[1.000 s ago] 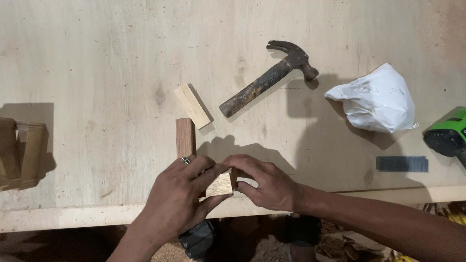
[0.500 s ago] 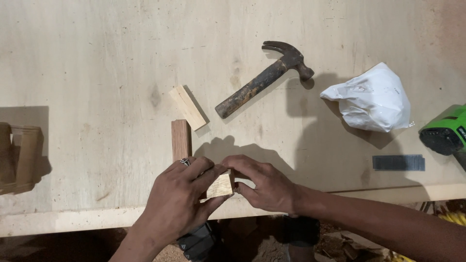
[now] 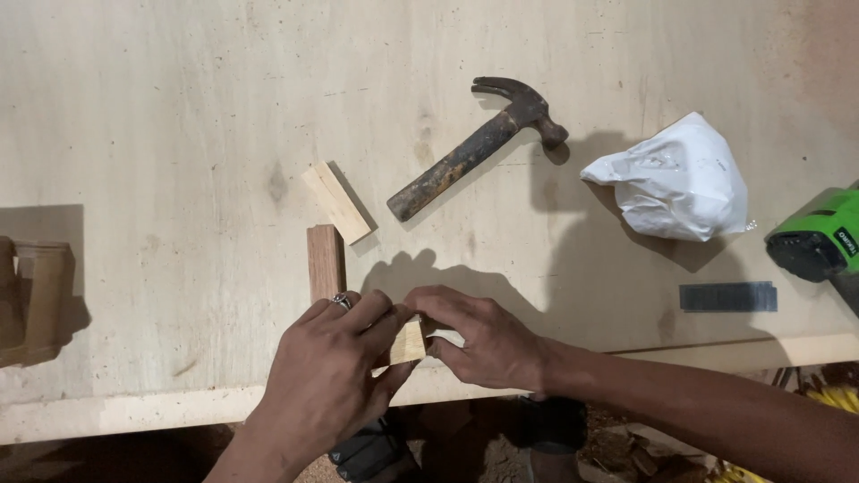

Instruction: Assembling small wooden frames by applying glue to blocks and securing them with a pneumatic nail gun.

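Between both hands' fingers (image 3: 386, 324) sits a small wooden block (image 3: 409, 343).

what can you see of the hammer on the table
The hammer is a claw hammer that lies flat on the pale plywood table, up and to the right of both hands and touching neither. Its dark metal head, curved claw included, points to the upper right; the handle runs down-left, looks worn and rust-brown, and ends near a small light wood block without touching it. Nothing rests on it.
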